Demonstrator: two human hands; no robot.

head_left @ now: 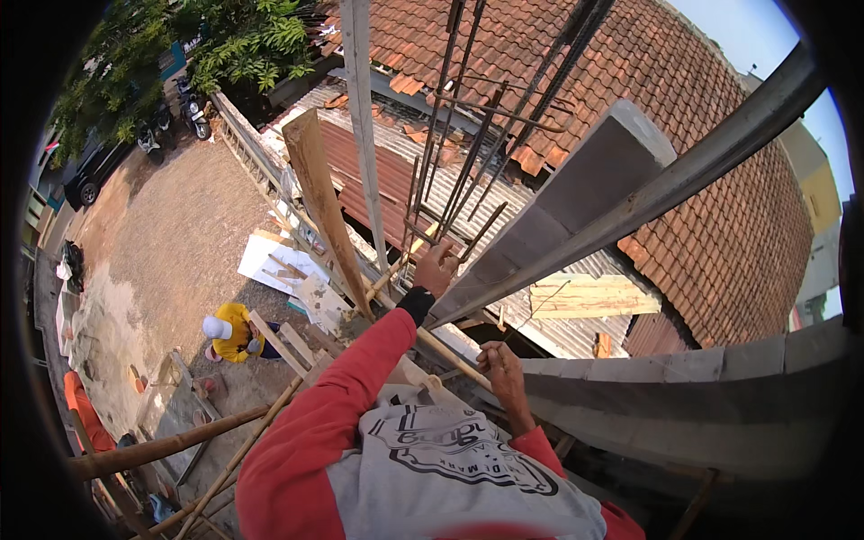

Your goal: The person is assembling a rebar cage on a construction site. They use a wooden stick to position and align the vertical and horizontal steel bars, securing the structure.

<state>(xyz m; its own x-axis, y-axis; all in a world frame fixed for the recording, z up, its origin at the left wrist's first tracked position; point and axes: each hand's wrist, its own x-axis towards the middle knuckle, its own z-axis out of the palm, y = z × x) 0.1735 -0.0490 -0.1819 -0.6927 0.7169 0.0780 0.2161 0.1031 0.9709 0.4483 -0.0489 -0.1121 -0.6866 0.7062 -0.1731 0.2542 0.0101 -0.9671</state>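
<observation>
My left hand (436, 267), at the end of a red sleeve with a black wristband, reaches to the foot of an upright cage of steel rebar (459, 153). Its fingers curl at a short bar there; the exact grip is partly hidden. Closer to my body, my right hand (504, 373) is closed, with a thin dark wire (538, 310) rising from its fingers. Between the hands runs a bamboo pole (454, 358). Just right of the cage stands a grey block wall end (576, 193), with a long metal-looking bar (630, 211) slanting along it.
Upright timber planks (324, 207) stand left of the cage. A grey block wall (666, 369) curves off to the right. Corrugated sheets and a tiled roof (720, 216) lie beyond. Far below, a person in yellow (236, 333) is among boards; bamboo scaffolding (180, 450) crosses lower left.
</observation>
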